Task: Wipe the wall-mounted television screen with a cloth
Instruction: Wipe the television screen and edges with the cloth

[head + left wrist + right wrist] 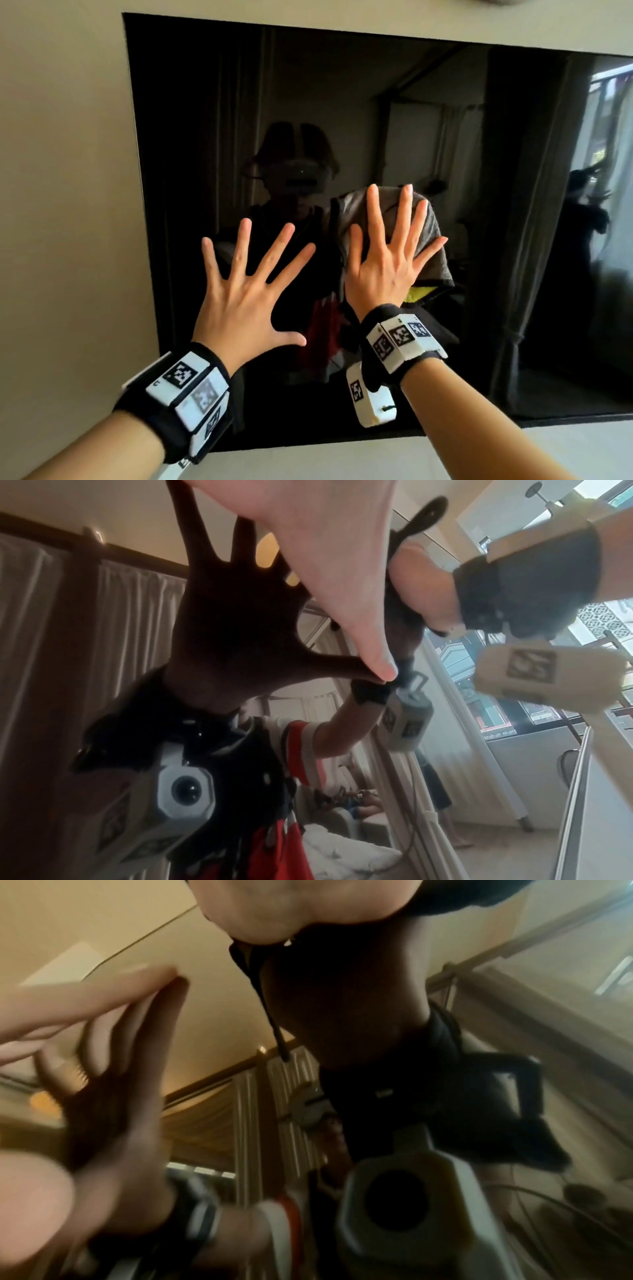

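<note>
A beige wall (68, 171) carried the black television screen (205, 102), which mirrored a dim room. Nearest, both wrists wore black straps with white marker blocks (186, 380). The left hand (245, 291) lay flat on the glass, fingers (239, 246) spread wide and straight, holding nothing; its thumb tip met its own reflection in the left wrist view. Just beside it, the right hand (387, 263) pressed a grey cloth (433, 240) against the screen with straight, splayed fingers.
</note>
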The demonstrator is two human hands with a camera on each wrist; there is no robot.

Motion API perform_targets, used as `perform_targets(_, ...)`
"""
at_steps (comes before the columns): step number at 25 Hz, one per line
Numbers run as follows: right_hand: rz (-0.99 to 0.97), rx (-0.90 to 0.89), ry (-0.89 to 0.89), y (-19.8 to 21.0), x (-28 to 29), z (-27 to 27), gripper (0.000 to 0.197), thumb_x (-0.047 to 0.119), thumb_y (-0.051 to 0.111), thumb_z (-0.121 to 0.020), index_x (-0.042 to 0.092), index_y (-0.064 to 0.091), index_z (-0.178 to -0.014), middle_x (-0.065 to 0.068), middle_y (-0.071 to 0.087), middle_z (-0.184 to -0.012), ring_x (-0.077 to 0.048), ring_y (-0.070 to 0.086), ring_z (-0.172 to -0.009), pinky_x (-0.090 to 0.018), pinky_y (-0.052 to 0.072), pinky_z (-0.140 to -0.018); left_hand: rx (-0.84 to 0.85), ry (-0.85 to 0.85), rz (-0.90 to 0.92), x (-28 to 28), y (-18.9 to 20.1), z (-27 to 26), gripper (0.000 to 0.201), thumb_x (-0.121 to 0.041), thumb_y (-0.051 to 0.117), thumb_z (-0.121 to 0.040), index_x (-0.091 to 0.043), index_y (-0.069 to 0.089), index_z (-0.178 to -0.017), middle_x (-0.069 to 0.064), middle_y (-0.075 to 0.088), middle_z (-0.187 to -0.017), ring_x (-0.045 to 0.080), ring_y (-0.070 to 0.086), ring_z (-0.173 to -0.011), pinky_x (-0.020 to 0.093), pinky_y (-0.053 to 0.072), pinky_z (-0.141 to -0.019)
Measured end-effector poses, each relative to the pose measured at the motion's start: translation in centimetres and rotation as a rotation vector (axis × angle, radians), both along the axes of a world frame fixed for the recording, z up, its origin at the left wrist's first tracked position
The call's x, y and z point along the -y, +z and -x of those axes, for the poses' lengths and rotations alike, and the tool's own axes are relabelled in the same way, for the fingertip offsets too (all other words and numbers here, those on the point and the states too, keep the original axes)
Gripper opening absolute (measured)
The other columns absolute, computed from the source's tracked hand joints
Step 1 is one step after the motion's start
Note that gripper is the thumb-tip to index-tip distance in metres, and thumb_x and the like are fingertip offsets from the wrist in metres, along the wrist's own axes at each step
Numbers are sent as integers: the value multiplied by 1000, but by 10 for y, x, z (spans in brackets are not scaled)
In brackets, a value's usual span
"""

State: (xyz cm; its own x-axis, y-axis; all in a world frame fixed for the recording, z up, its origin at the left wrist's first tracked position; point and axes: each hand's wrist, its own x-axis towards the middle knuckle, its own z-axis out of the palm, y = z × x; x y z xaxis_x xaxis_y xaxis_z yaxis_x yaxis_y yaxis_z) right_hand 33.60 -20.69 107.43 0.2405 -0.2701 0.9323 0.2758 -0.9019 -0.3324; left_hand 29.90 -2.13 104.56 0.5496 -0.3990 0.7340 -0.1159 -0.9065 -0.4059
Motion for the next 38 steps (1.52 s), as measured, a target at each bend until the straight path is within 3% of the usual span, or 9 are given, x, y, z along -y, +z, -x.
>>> perform_targets(4, 272, 29, -13, 14, -9, -2, 51, 45, 38, -99, 39, 28, -149, -2, 15, -161, -25, 2, -149, -70, 2, -112, 0, -12, 15, 0, -2, -2, 136, -95, 56, -50, -32, 6, -160, 3, -2, -170, 47, -4, -152, 82, 10, -108)
perform_targets(8, 51, 46, 7, 25, -5, -1, 51, 43, 38, -99, 40, 26, -149, -2, 13, -161, -24, 4, -149, -68, 3, -113, 11, -49, 16, -12, -3, 0, 138, -91, 60, -50, -29, 7, -161, 4, 2, -170, 45, 1, -153, 74, 14, -115)
perform_targets(11, 170, -6, -22, -1, -23, 2, 51, 43, 37, -99, 39, 28, -149, -3, 13, -161, -27, 3, -149, -69, 1, -112, -6, -45, 17, -36, -11, 4, 140, -89, 67, -49, -26, 10, -161, 7, 5, -169, 45, 5, -152, 68, 16, -118)
perform_targets(15, 94, 45, 13, 49, -44, 0, 50, 46, 35, -100, 41, 27, -149, -2, 12, -162, -26, 4, -149, -68, 0, -112, -41, -4, 83, -58, -21, 7, 145, -88, 69, -44, -28, 8, -161, 9, 1, -169, 49, 2, -151, 70, 12, -118)
perform_targets(20, 433, 27, -13, -13, -50, 4, 50, 43, 40, -99, 38, 30, -148, -5, 18, -160, -28, 9, -148, -70, 3, -112, -36, 2, 99, -62, -23, 4, 144, -89, 68, -46, -28, 6, -161, 10, -1, -169, 45, -4, -153, 68, 10, -119)
perform_targets(25, 368, 54, 26, 33, -70, 5, 51, 44, 39, -99, 37, 29, -149, -6, 16, -160, -31, 7, -148, -70, -1, -111, -34, -26, 124, -60, -44, 7, 142, -86, 69, -49, -29, 2, -161, 12, -2, -169, 47, -4, -152, 66, 4, -120)
perform_targets(31, 679, 10, -5, -26, -52, 12, 49, 44, 42, -100, 37, 33, -148, -5, 22, -159, -28, 15, -147, -69, 8, -111, -141, 26, 259, -44, -100, 14, 149, -88, 71, -42, -22, 10, -161, 17, 1, -168, 46, 3, -152, 69, 10, -118)
perform_targets(35, 572, 53, -23, 23, -65, 5, 49, 46, 34, -101, 37, 28, -149, -6, 19, -160, -30, 13, -148, -70, 5, -111, -121, 12, 271, -43, -101, 7, 151, -86, 73, -43, -23, 3, -161, 15, -6, -167, 47, 1, -151, 71, 7, -117)
perform_targets(38, 711, 57, 31, 3, -66, 7, 49, 45, 35, -101, 36, 28, -149, -6, 19, -160, -30, 13, -148, -70, 4, -111, -94, 21, 281, -43, -103, 6, 150, -85, 74, -43, -24, 5, -161, 13, -6, -167, 46, 1, -152, 70, 6, -117)
